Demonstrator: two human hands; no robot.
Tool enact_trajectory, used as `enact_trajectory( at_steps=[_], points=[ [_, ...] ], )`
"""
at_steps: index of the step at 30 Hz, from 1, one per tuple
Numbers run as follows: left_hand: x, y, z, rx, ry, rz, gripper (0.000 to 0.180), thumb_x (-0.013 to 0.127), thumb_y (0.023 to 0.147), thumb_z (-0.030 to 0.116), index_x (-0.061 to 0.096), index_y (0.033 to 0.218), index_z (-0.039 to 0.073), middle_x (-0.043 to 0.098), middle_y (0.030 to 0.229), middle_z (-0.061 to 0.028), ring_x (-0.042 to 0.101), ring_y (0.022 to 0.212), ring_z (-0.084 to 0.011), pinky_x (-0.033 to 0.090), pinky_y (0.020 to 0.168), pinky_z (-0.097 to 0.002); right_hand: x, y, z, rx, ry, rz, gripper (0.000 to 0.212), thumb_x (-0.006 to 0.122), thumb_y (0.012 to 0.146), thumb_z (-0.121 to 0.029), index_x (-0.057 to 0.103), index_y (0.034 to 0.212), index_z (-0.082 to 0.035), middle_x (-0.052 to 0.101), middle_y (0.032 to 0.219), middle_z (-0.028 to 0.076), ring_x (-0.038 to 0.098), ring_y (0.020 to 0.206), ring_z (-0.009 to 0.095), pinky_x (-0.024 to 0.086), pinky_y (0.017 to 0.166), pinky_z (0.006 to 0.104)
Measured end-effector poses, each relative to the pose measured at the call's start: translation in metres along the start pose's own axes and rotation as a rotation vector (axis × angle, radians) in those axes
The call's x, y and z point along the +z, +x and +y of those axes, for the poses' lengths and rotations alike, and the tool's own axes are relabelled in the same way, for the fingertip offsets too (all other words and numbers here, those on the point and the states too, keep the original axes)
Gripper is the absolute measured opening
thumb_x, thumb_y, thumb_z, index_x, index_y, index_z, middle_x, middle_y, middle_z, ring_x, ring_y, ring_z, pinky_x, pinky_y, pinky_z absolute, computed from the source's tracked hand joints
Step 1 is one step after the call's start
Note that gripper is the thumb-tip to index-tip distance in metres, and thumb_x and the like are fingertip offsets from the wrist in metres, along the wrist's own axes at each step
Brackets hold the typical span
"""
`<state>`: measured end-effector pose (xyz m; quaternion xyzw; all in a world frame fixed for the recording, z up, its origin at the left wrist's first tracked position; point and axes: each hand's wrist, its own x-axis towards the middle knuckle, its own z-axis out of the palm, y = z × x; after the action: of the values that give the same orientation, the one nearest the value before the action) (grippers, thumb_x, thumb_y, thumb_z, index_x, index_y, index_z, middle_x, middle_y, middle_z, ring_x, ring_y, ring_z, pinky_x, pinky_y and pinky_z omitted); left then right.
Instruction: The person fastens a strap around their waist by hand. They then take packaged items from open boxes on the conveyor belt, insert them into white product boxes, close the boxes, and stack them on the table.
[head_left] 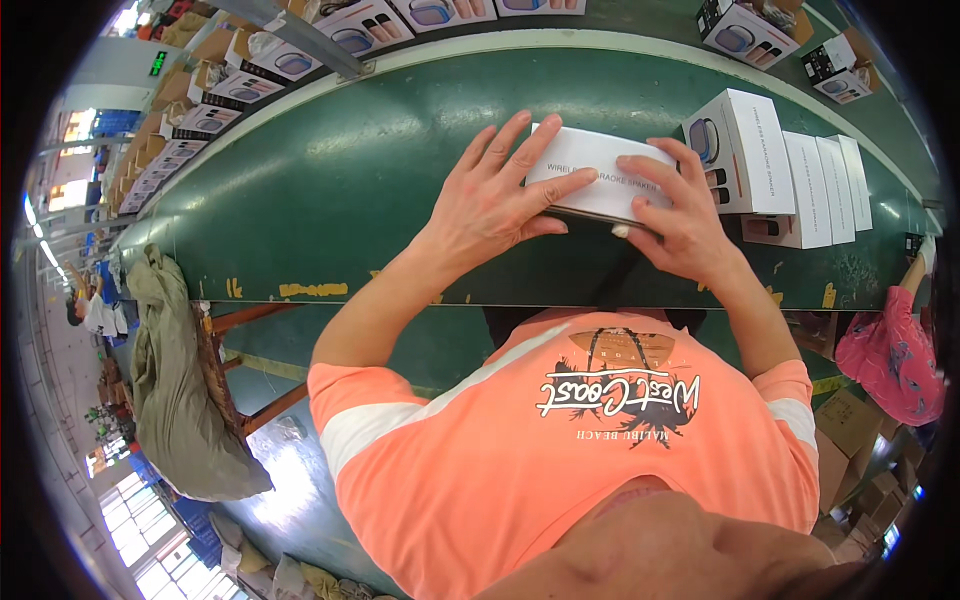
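A white carton (580,147) with dark lettering lies above the green bench, between my two hands. My left hand (500,195) grips its left end, with the fingers spread over the top and the thumb at the near edge. At the right end my right hand (680,215) has its fingers bent over the top, and its thumb presses near the lower edge. The underside of the carton is hidden. Just right of my right hand stands a row of similar white cartons (758,150), packed side by side; the closest one has pictures printed on its side.
The green bench (330,180) has a worn, chipped near edge. Open printed boxes (735,35) line the far side, and more (180,145) run along the left. A metal post (320,45) rises at the far left. Another person's pink sleeve (895,350) shows at the right.
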<state>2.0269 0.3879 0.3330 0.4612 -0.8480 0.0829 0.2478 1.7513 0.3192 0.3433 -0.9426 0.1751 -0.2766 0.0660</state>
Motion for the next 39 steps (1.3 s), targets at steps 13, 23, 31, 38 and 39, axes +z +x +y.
enact_trajectory(
  at_steps=[13, 23, 31, 38, 39],
  points=[
    [0.115, 0.106, 0.033, -0.435, -0.907, 0.024, 0.076, 0.039, 0.107, 0.039, 0.008, 0.157, -0.009, 0.055, 0.13, -0.04, 0.056, 0.123, -0.0502, 0.043, 0.106, -0.0465, 0.017, -0.034, -0.039, 0.018, -0.221, 0.385, 0.013, 0.073, 0.072, -0.002, 0.06, 0.076, -0.002, 0.065, 0.116, 0.015, 0.053, 0.12, 0.04, 0.043, 0.096, 0.0509],
    [0.058, 0.165, -0.145, -0.558, -0.017, 0.39, 0.046, 0.062, 0.093, 0.016, 0.047, 0.135, 0.004, 0.046, 0.14, -0.0209, 0.06, 0.113, -0.0454, 0.053, 0.092, -0.0519, 0.047, -0.059, -0.041, 0.443, -0.064, 0.02, 0.038, 0.072, 0.083, -0.01, 0.05, 0.108, 0.009, 0.025, 0.157, 0.036, 0.046, 0.126, 0.053, 0.038, 0.108, 0.0574],
    [0.045, 0.152, -0.207, -0.459, 0.157, 0.275, 0.03, 0.072, 0.088, 0.029, 0.065, 0.109, 0.008, 0.067, 0.107, -0.0139, 0.068, 0.096, -0.0377, 0.055, 0.079, -0.0493, 0.057, -0.051, -0.046, 0.487, -0.012, 0.05, 0.039, 0.071, 0.081, -0.007, 0.049, 0.109, 0.009, 0.03, 0.155, 0.037, 0.05, 0.126, 0.047, 0.04, 0.107, 0.0529],
    [-0.023, 0.071, -0.064, -0.392, 0.053, 0.227, 0.019, 0.069, 0.09, 0.022, 0.063, 0.102, 0.009, 0.064, 0.097, -0.0101, 0.066, 0.082, -0.0361, 0.053, 0.065, -0.0467, 0.051, -0.029, -0.057, 0.539, 0.262, 0.063, 0.079, 0.072, 0.084, -0.005, 0.026, 0.146, 0.011, 0.02, 0.162, 0.031, 0.03, 0.146, 0.049, 0.035, 0.116, 0.0465],
    [-0.027, 0.052, -0.045, -0.375, 0.015, 0.185, 0.017, 0.069, 0.09, 0.021, 0.063, 0.101, 0.01, 0.063, 0.095, -0.0092, 0.066, 0.079, -0.0349, 0.053, 0.062, -0.0452, 0.053, -0.022, -0.056, 0.491, 0.261, 0.157, 0.087, 0.072, 0.083, -0.004, 0.02, 0.151, 0.01, 0.017, 0.163, 0.03, 0.025, 0.149, 0.048, 0.033, 0.119, 0.0458]
  ],
)
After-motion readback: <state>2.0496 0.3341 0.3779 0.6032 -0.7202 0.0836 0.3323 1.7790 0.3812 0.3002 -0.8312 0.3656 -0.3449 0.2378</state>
